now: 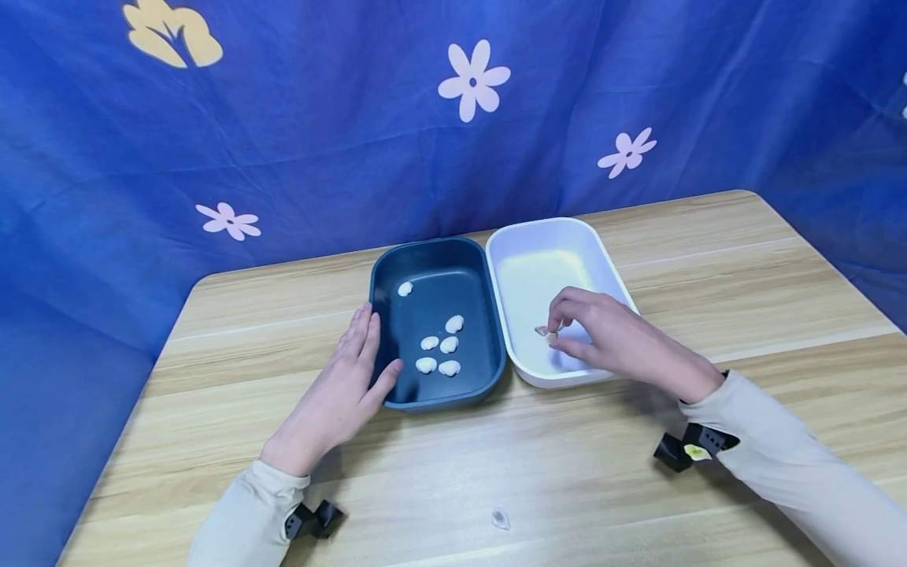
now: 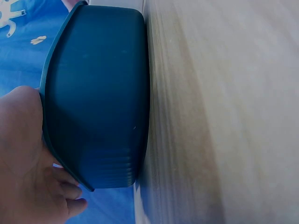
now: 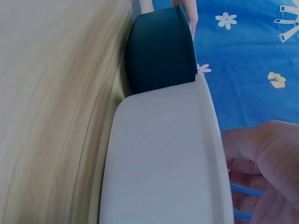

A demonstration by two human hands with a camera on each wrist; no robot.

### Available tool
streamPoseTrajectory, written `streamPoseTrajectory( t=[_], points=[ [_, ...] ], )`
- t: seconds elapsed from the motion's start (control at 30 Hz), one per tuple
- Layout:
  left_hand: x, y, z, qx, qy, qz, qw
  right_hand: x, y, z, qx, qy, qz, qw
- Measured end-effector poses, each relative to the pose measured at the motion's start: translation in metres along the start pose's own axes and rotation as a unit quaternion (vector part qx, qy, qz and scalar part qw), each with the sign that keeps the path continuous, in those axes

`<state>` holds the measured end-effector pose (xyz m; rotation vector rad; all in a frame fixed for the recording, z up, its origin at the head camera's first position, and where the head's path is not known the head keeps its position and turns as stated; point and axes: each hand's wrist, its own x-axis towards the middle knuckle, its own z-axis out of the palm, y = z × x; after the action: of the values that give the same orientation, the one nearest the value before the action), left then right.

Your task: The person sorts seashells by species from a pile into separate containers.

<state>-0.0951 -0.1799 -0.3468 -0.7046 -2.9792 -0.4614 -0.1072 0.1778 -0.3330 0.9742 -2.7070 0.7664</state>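
Observation:
My left hand [image 1: 340, 378] rests on the left rim of the dark teal tray [image 1: 478, 386], its fingers straight along the edge and the thumb at the near corner. Several white seashells [image 1: 449, 345] lie in that tray, most of them toward its near half. Over the white tray [image 1: 513, 354], my right hand [image 1: 595, 327] has thumb and index finger brought together around a small clear piece [image 1: 542, 331], partly hidden by the fingertips. Another small clear piece [image 1: 500, 518] lies on the table in front of the trays.
The two trays stand side by side on a wood-grain table [image 1: 269, 354]. Behind it hangs a blue cloth [image 1: 340, 126] with printed flowers. A black wrist camera [image 1: 312, 520] sits by the left cuff and another [image 1: 690, 447] by the right.

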Motion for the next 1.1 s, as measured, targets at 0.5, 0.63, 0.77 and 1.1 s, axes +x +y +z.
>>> streamPoseTrajectory(
  t=[0.5,0.63,0.77,1.1],
  points=[
    [-0.001,0.001,-0.001,-0.004,-0.002,-0.005,1.0,0.003,0.016,0.006,-0.012,-0.022,0.011,0.9996],
    [-0.001,0.001,0.0,-0.001,0.003,0.0,1.0,0.002,0.018,0.007,-0.015,-0.031,0.017,0.9993],
    [-0.001,0.0,0.001,-0.005,0.004,0.001,1.0,0.0,0.016,0.006,-0.019,-0.022,0.031,0.9991],
    [-0.001,0.0,0.002,-0.006,0.004,0.001,1.0,-0.015,-0.024,0.014,0.017,0.091,-0.115,0.9891]
  ],
)
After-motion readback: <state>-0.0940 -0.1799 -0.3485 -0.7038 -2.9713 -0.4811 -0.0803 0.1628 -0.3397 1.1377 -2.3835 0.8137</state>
